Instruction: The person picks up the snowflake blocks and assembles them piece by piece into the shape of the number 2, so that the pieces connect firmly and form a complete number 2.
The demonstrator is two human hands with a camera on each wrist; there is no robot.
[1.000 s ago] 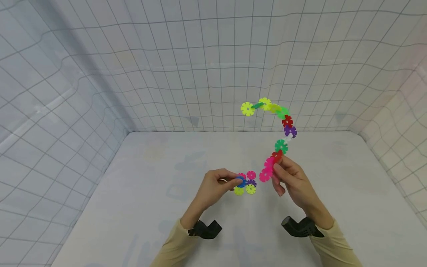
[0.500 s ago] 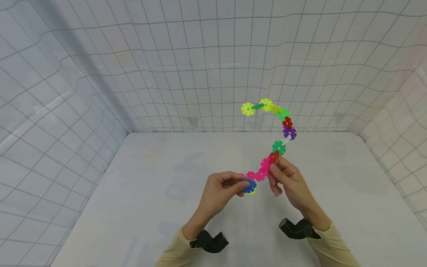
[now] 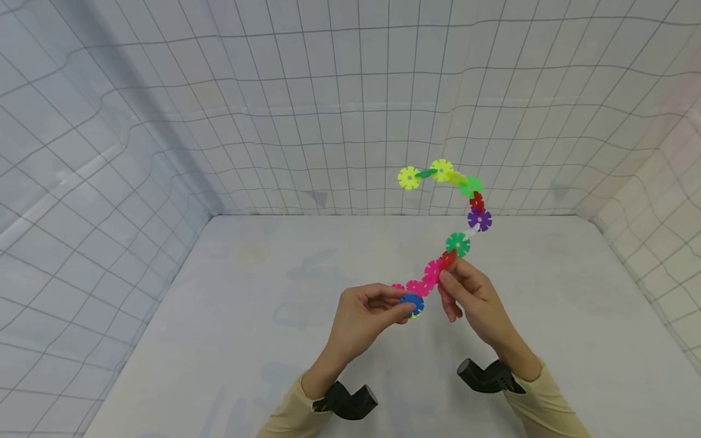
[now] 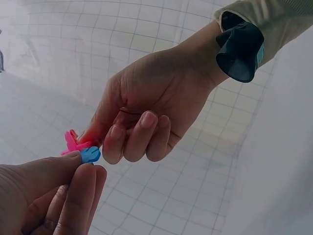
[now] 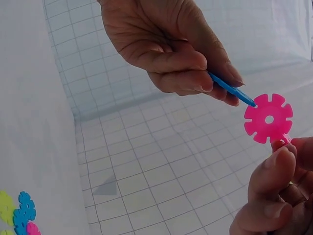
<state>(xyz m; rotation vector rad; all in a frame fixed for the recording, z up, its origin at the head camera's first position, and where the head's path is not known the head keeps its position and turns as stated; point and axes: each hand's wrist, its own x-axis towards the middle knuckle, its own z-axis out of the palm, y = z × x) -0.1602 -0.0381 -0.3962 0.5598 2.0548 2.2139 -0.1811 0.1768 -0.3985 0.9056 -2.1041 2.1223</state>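
Note:
My left hand (image 3: pixel 364 316) pinches a blue notched disc (image 3: pixel 414 302), a snowflake-type building piece, between thumb and fingers. My right hand (image 3: pixel 476 301) grips a curved chain of joined discs near its lower end, which is pink. From there the chain runs up through red, a green disc (image 3: pixel 457 244), white, a purple disc (image 3: pixel 479 219), red, greens and yellows to a yellow disc (image 3: pixel 409 178) at its tip. In the right wrist view, the blue disc is edge-on, its end right at a notch of the pink end disc (image 5: pixel 269 108).
Loose discs lie on the white table (image 3: pixel 263 340) behind and under the left hand; a loose blue disc (image 5: pixel 24 211) shows among yellow and pink ones in the right wrist view. White grid-patterned sheeting (image 3: pixel 306 121) encloses the back and sides.
My left hand has moved right with the blue disc, bringing it up to the chain's pink end. My right hand has shifted slightly left with the chain.

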